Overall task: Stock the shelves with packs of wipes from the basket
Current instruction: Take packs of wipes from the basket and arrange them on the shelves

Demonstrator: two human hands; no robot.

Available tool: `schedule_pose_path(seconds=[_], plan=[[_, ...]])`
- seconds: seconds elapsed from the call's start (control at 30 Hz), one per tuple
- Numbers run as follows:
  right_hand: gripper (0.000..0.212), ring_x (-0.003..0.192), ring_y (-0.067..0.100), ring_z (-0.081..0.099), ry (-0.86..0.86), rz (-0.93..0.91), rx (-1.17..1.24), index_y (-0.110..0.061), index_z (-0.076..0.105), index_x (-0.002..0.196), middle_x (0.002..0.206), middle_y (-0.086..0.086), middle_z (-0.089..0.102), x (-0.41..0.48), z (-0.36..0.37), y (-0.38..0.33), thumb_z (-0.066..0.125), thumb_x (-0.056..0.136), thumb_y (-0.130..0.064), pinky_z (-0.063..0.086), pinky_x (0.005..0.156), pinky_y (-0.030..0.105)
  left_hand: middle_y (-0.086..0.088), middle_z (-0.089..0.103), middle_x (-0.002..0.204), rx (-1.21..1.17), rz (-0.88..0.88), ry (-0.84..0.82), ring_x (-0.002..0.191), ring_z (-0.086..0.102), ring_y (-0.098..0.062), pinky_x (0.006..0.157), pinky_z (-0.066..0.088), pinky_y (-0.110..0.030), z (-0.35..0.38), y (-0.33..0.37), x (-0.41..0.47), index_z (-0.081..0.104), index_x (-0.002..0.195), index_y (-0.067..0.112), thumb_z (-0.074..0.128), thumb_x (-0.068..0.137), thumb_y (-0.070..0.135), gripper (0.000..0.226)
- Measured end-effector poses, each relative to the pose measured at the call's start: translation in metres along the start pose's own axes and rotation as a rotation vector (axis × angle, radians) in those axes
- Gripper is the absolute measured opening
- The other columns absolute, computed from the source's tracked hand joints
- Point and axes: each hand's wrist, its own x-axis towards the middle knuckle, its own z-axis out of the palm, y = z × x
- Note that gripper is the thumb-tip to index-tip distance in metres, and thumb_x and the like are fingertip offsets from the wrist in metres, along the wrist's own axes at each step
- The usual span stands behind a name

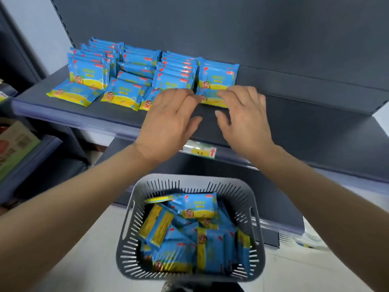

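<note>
Both hands are up over the shelf here, and between them lies a flat pack of wipes, face up at the front of the right-most row. The left hand comes in from the pack's left, palm down, fingers loosely spread and reaching to the pack's left edge, thumb stretched out toward the right. The right hand mirrors it on the other side, palm down, fingers fanned over the pack's right end, thumb pointing in toward the left thumb. Neither hand is curled round anything; both are spread and relaxed, nothing pinched. The fingertips are blurred, so it cannot be told whether they press on the pack or hang just above it. Right behind the flat pack stands an upright pack, and to its left run the stocked rows of packs, standing in files with more lying flat in front of them. Both forearms stretch up and inward from the lower corners. Below them sits the grey slotted basket, with loose packs jumbled in it, well apart from either hand. A price label shows on the shelf edge between the wrists.
</note>
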Motion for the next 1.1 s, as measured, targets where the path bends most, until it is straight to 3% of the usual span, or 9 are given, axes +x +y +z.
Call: schedule_pose_path(seconds=[0.17,0.3,0.5,0.67,0.77,0.83,0.93,1.03,1.1], plan=[[0.035,0.103,0.034,0.057,-0.054,0.017,0.06,-0.006,0.063,0.11,0.11,0.011,0.063,-0.054,0.009,-0.03,0.063,0.076,-0.016,0.039,0.084,0.039,-0.02,0.063,0.101,-0.05,-0.03,-0.042,0.093,0.055,-0.032,0.085,0.036,-0.038,-0.01,0.01,-0.051,0.061,0.103,-0.001,0.068,0.078,0.017,0.032],[0.031,0.1,0.035,0.057,-0.172,0.036,0.089,-0.005,0.063,0.106,0.106,0.013,0.063,-0.104,0.031,-0.04,0.062,0.076,-0.014,0.042,0.082,0.041,-0.019,0.062,0.101,-0.16,-0.063,-0.181,0.095,0.056,-0.032,0.085,0.035,-0.035,0.003,0.019,-0.104,0.061,0.103,0.0,0.064,0.078,0.018,0.031],[0.039,0.117,0.032,0.046,-0.915,0.072,0.011,-0.01,0.051,0.126,0.124,0.013,0.054,-0.177,0.082,-0.032,0.053,0.089,-0.024,0.037,0.095,0.039,-0.013,0.056,0.115,-0.333,-0.097,-0.826,0.107,0.053,-0.03,0.092,0.04,-0.038,0.051,0.027,-0.192,0.056,0.117,0.006,0.066,0.083,0.02,0.038],[0.041,0.116,0.034,0.043,-1.308,0.146,-0.102,-0.011,0.047,0.127,0.126,0.015,0.049,-0.229,0.111,-0.023,0.056,0.088,-0.023,0.042,0.091,0.043,-0.005,0.052,0.123,-0.344,-0.173,-1.116,0.112,0.051,-0.023,0.093,0.043,-0.037,0.093,0.036,-0.238,0.051,0.124,0.015,0.065,0.085,0.025,0.043],[0.049,0.118,0.036,0.043,-1.367,0.18,-0.077,-0.014,0.044,0.131,0.13,0.014,0.044,-0.247,0.12,-0.018,0.06,0.084,-0.015,0.044,0.09,0.04,-0.003,0.05,0.13,-0.37,-0.22,-1.259,0.116,0.049,-0.023,0.095,0.043,-0.035,0.115,0.04,-0.256,0.049,0.127,0.017,0.067,0.084,0.025,0.048],[0.041,0.115,0.034,0.047,-1.336,0.203,-0.036,-0.01,0.048,0.124,0.125,0.016,0.047,-0.252,0.124,-0.017,0.057,0.084,-0.008,0.045,0.086,0.036,-0.006,0.05,0.131,-0.336,-0.213,-1.374,0.116,0.049,-0.026,0.095,0.043,-0.035,0.126,0.043,-0.267,0.052,0.123,0.015,0.066,0.085,0.019,0.041],[0.03,0.105,0.031,0.054,-1.383,0.264,-0.017,-0.005,0.055,0.112,0.114,0.015,0.057,-0.253,0.129,-0.021,0.063,0.083,-0.01,0.048,0.08,0.031,-0.014,0.058,0.115,-0.275,-0.18,-1.458,0.104,0.054,-0.03,0.084,0.046,-0.035,0.138,0.045,-0.273,0.057,0.104,0.009,0.064,0.082,0.012,0.024],[0.044,0.099,0.029,0.06,-1.531,0.302,0.012,-0.001,0.056,0.115,0.112,0.013,0.062,-0.252,0.13,-0.024,0.074,0.079,-0.018,0.048,0.073,0.029,-0.012,0.061,0.106,-0.231,-0.154,-1.5,0.098,0.056,-0.029,0.074,0.042,-0.032,0.144,0.046,-0.269,0.058,0.103,0.008,0.068,0.079,0.015,0.027],[0.047,0.1,0.028,0.06,-1.538,0.33,0.056,-0.002,0.058,0.117,0.112,0.013,0.063,-0.253,0.129,-0.022,0.075,0.077,-0.019,0.045,0.071,0.028,-0.011,0.063,0.103,-0.206,-0.137,-1.541,0.096,0.058,-0.028,0.069,0.039,-0.03,0.146,0.047,-0.265,0.059,0.101,0.007,0.072,0.077,0.017,0.028]])
